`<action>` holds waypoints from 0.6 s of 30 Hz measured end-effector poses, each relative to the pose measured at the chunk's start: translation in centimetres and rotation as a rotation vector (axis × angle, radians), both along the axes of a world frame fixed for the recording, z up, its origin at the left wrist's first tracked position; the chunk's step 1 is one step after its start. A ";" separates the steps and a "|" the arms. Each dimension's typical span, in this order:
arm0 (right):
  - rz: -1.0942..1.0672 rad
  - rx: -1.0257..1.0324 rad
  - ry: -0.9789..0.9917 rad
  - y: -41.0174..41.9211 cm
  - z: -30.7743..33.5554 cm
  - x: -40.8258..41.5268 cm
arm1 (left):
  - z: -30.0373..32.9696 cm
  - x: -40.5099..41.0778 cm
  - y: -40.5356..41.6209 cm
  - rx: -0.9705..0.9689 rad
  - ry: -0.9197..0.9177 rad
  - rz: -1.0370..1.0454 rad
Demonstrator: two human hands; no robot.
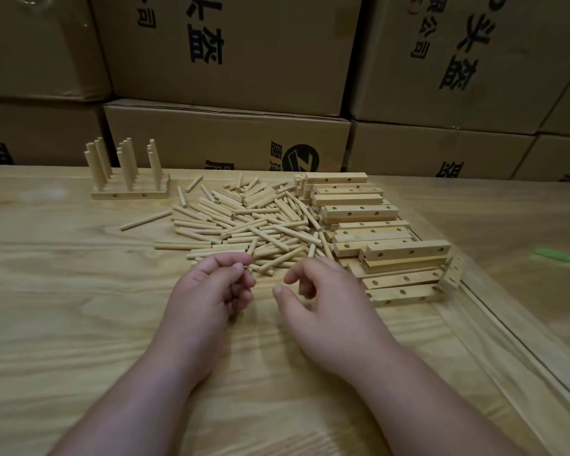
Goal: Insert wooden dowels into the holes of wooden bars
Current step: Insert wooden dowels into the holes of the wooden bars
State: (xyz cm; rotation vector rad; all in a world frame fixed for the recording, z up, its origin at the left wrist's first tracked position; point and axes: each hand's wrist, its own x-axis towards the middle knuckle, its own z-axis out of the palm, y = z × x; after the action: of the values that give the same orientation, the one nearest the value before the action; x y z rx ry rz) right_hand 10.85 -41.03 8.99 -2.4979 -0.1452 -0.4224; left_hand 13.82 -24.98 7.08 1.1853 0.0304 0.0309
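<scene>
Both my hands hover low over the table [63, 291], empty. My left hand [211, 291] has its fingers loosely curled, fingertips just at the near edge of the dowel pile [244, 222]. My right hand [329, 304] sits just beside it, fingers relaxed and bent. Past my right hand lies the stack of drilled bars [372, 225]. Far beyond my left hand stand finished bars with upright dowels [129, 172], cardboard boxes [227, 60] behind them.

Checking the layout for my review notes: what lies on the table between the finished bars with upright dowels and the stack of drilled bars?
In the head view, the loose dowel pile fills the stretch between the finished bars and the stack of drilled bars.
</scene>
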 end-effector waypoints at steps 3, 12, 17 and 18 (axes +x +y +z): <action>-0.122 -0.039 -0.084 -1.0 0.4 0.3 | 0.0 0.0 0.0 0.007 -0.003 0.006; -0.035 0.060 -0.083 -0.1 -0.1 0.3 | 0.0 0.0 -0.1 0.021 -0.018 0.001; -0.064 -0.001 0.023 -3.5 1.0 0.7 | -0.1 0.0 0.0 0.036 -0.015 -0.002; -0.062 -0.063 0.094 -4.3 1.3 0.8 | -0.1 0.0 0.0 0.036 -0.016 -0.002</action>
State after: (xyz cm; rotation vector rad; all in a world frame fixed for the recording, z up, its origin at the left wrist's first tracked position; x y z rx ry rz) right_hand 11.62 -45.37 10.24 -2.5837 -0.0440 -0.3299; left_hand 13.87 -24.99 6.98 1.2208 0.0148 0.0391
